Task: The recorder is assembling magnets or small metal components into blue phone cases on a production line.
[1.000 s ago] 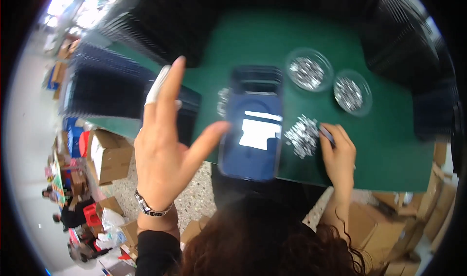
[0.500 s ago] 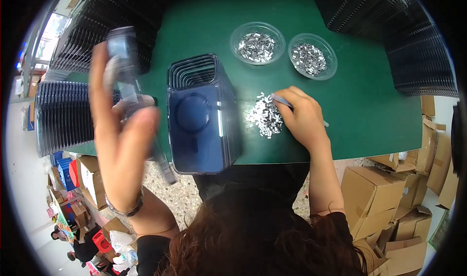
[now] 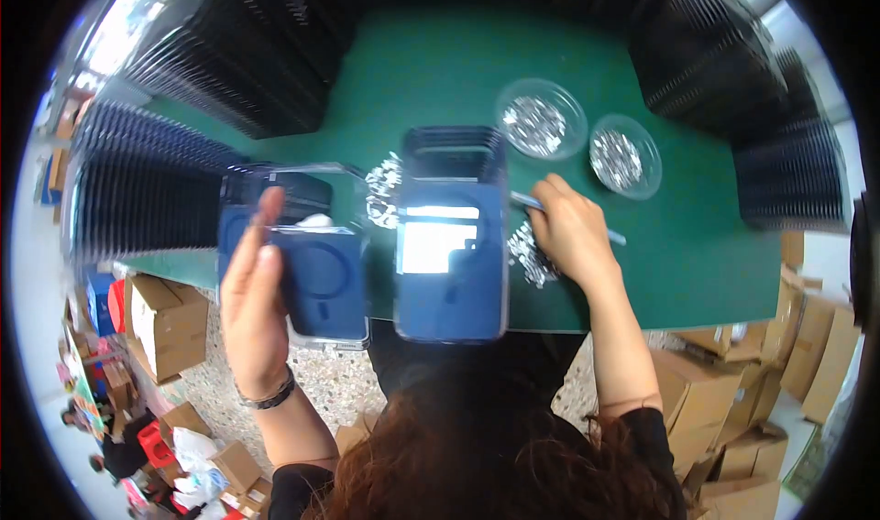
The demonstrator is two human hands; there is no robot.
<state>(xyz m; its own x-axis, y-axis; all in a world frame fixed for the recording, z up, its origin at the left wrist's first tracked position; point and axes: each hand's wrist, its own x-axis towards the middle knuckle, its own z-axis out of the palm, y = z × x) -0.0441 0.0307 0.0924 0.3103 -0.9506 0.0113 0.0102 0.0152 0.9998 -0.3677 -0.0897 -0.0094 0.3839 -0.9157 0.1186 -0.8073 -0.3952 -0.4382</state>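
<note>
My left hand [image 3: 252,309] is at the left front of the table, closed round the edge of a dark blue, clear-rimmed phone case [image 3: 323,286]; a white-covered fingertip shows above it. To its right stands a stack of similar phone cases [image 3: 454,263], the top one showing a ring outline and a bright reflection. My right hand [image 3: 570,231] is closed round a slim grey pen-like tool [image 3: 526,199], whose exact kind I cannot make out. Beneath that hand lies a pile of small silvery pieces [image 3: 532,256]. More pieces [image 3: 383,192] show left of the stack.
Two clear round bowls [image 3: 543,149] [image 3: 625,186] of small silvery pieces stand at the back right. Tall rows of dark cases line the table's left [image 3: 137,186] and right [image 3: 710,80]. Cardboard boxes [image 3: 165,323] sit on the floor at both sides.
My left hand has come down and nearer the body, and its case has turned from edge-on to flat-on. The central stack appears further right in the view. My right hand stays by the pile.
</note>
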